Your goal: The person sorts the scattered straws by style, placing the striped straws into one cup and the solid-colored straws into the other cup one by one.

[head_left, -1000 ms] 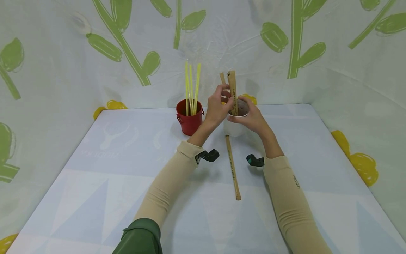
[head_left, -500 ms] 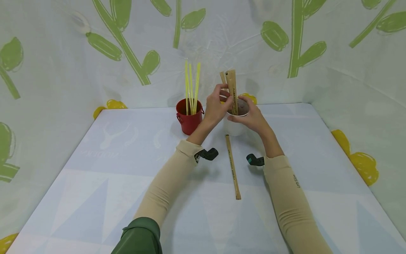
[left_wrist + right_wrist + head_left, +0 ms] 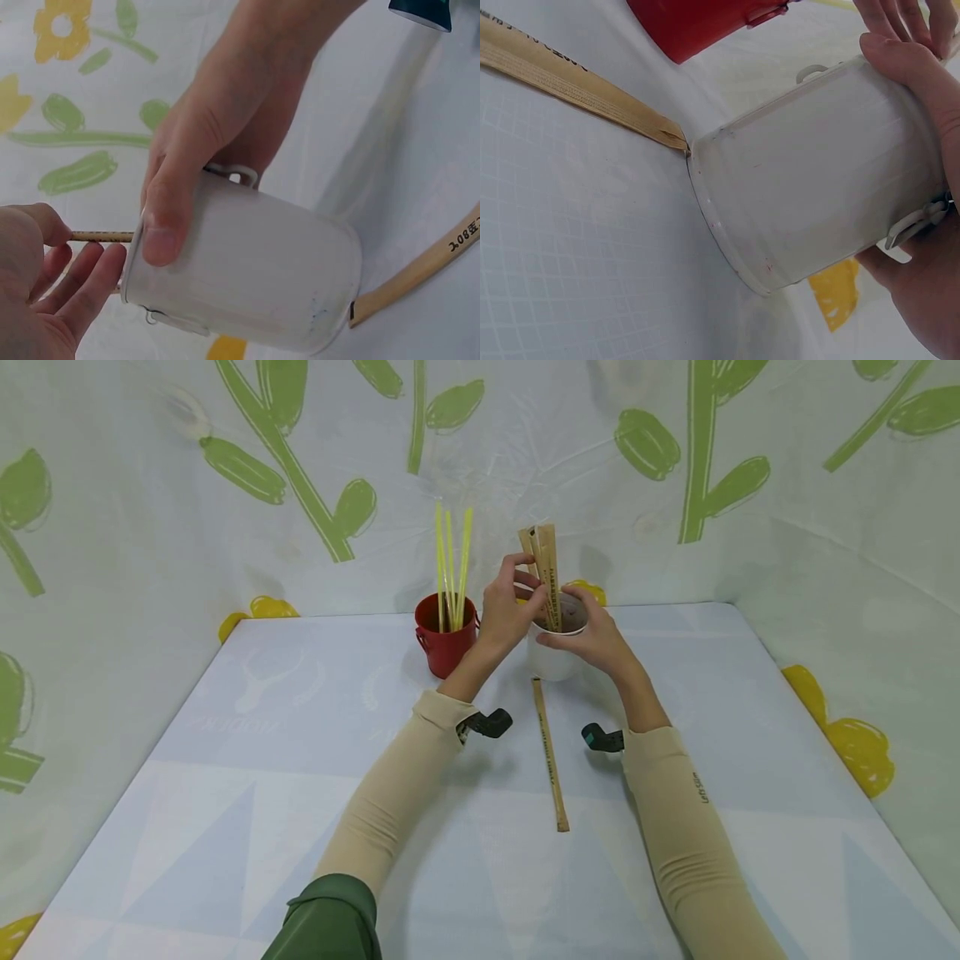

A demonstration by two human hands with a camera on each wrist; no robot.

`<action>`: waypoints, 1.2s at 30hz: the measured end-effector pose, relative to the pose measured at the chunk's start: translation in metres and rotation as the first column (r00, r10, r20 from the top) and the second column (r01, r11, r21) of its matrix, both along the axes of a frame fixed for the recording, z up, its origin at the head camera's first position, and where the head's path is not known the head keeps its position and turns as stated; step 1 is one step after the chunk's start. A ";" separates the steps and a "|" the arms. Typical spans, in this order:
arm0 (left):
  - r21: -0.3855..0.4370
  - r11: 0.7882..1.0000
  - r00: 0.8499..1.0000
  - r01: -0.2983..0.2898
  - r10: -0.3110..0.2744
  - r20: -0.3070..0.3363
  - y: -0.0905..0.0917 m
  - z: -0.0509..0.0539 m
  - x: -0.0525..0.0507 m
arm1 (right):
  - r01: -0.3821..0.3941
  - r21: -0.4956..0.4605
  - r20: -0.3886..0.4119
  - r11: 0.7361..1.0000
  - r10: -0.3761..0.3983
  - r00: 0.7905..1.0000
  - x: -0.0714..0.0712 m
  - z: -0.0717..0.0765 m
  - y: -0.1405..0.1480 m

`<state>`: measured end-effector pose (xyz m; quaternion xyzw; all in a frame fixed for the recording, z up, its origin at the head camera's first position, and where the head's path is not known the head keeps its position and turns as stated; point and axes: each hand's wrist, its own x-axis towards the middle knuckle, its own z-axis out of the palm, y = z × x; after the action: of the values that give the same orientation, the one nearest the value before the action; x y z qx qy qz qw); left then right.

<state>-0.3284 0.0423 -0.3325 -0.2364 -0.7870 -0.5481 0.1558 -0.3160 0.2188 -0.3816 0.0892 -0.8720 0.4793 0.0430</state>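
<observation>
In the head view my left hand [image 3: 510,610] pinches a brown paper-wrapped stick [image 3: 551,560], printed with dark letters and standing in a white pail [image 3: 551,660]. Beside it, other brown wrapped sticks lean in the same pail; my fingers partly hide them. My right hand [image 3: 597,635] grips the pail near its rim, thumb in front. The left wrist view has my left thumb and fingers [image 3: 52,277] on the stick at the pail's mouth. Another wrapped stick [image 3: 550,752] lies on the table, its far end close to the pail's base.
Left of the white pail stands a red pail [image 3: 447,652] holding several yellow sticks [image 3: 452,560]. The pale blue and white table [image 3: 247,827] ends at a curtain-like wall [image 3: 555,443] printed with green leaves.
My left hand has shifted slightly left, and the brown sticks in the white pail now show more spread apart at their tops. My right hand keeps its grip on the pail.
</observation>
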 end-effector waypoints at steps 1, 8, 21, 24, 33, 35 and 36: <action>0.004 1.000 1.000 0.001 -0.001 0.000 0.000 0.000 0.000 | 0.001 -0.001 0.002 1.000 -0.001 1.000 0.000 0.000 0.000; 0.013 1.000 1.000 0.013 -0.013 0.002 0.000 -0.002 0.000 | -0.007 -0.005 0.006 1.000 0.007 1.000 0.000 0.001 0.000; 0.037 0.999 1.000 0.027 -0.028 0.008 -0.005 -0.011 0.003 | -0.008 -0.013 -0.002 1.000 0.008 1.000 0.002 0.002 -0.001; 0.029 0.999 0.999 0.031 -0.031 0.003 -0.008 -0.015 0.004 | -0.010 -0.015 -0.001 1.000 0.010 1.000 0.002 0.002 -0.001; 0.043 0.999 1.000 0.024 -0.024 -0.008 -0.011 -0.022 0.011 | -0.027 -0.030 -0.017 0.999 0.026 1.000 0.001 0.001 0.000; 0.049 0.999 1.000 0.023 -0.022 -0.012 -0.011 -0.023 0.012 | -0.031 -0.035 -0.023 0.999 0.031 0.999 0.000 0.001 0.000; 0.053 0.998 1.000 0.025 -0.025 -0.012 -0.012 -0.023 0.013 | -0.033 -0.037 -0.023 0.999 0.032 0.999 0.000 0.001 0.000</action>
<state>-0.3155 0.0306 -0.3551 -0.2451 -0.7681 -0.5695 0.1598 -0.3157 0.2192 -0.3804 0.1079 -0.8609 0.4950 0.0466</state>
